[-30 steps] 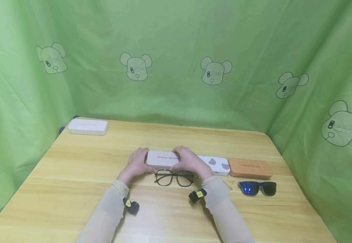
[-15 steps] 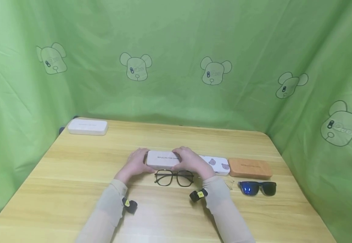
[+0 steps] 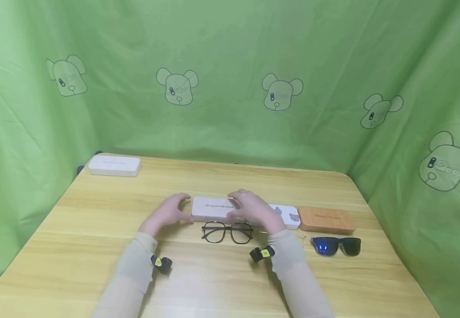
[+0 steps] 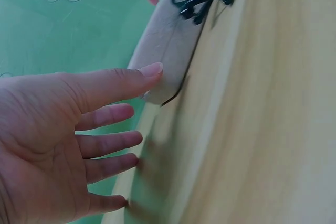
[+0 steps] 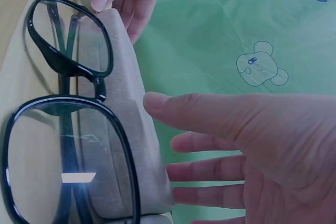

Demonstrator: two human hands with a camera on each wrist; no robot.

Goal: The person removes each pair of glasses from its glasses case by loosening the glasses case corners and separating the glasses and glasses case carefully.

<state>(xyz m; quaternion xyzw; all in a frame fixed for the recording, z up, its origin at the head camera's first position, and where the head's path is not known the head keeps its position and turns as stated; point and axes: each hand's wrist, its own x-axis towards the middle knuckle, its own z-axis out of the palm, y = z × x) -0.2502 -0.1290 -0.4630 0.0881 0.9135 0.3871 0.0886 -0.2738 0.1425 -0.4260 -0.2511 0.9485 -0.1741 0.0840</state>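
A pale grey glasses case with dark lettering lies closed on the wooden table. My left hand is beside its left end, fingers spread; in the left wrist view the thumb overlaps the case's end. Over the right end of the case is my right hand, with the fingers extended and apart in the right wrist view. Black-framed glasses stand just in front of the case, their lenses large in the right wrist view. Part of the case's right end is hidden behind the right hand.
Right of the grey case lie a white bear-print case and an orange-brown case. Dark blue sunglasses and thin gold-rimmed glasses, partly hidden by the right wrist, are in front of them. A white case sits at the far left corner.
My left hand has loosened from the grey case and moved a little left. The right hand's fingers have lifted slightly and shifted right. The case stays in place.
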